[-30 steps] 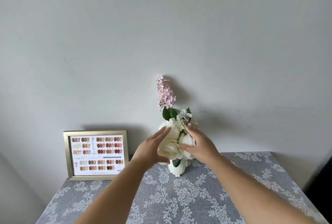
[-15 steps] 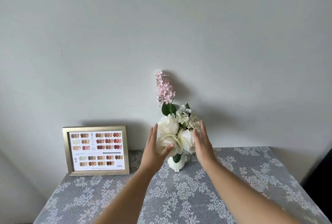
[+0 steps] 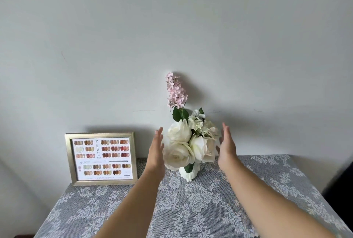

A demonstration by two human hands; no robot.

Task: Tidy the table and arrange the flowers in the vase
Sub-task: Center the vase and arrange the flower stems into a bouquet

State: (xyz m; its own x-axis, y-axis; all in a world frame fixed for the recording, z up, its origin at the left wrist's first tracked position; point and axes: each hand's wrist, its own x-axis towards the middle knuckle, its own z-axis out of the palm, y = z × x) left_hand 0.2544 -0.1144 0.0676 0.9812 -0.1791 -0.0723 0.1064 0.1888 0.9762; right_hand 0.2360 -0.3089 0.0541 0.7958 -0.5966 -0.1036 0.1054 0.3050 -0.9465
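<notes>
2 hands, left (image 3: 155, 151) and right (image 3: 226, 149), flat and empty beside flowers (image 3: 188, 146); soft petals bruise, so hold vase (image 3: 189, 173) low.

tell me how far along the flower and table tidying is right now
Looks nearly done. The white roses and pink sprig stand in the white vase, and the lace tablecloth holds only that and the gold picture frame. In hand: nothing; left hand and right hand flank the bouquet, open. Left: perhaps a final tweak.
</notes>
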